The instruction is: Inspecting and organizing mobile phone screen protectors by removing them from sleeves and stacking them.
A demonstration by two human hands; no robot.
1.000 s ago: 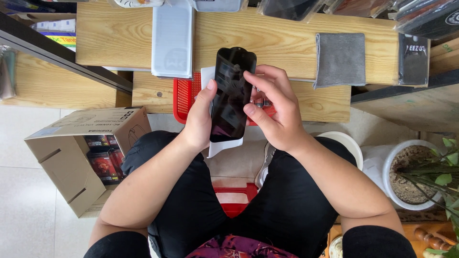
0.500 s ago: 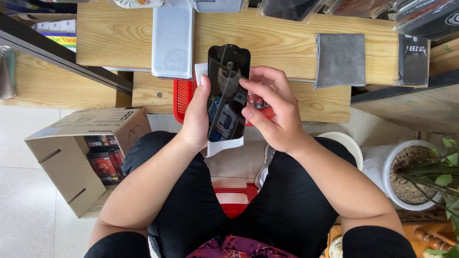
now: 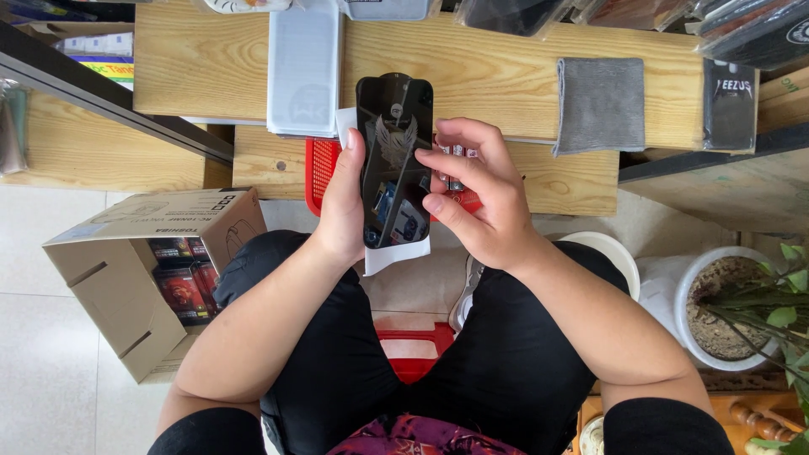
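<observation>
Dark glass sheet now upright; left hand, right hand pinch long edges.

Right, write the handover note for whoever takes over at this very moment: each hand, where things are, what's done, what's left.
Left hand: grips the left edge of the black glossy rectangular screen protector, held upright over the lap.
Right hand: fingertips on its right edge and face.
White backing sheet: directly behind the protector, showing below it.
Grey folded cloth: on the wooden bench, untouched.
Done: protector is out and in hand.
Left: backing sheet not yet separated.
</observation>
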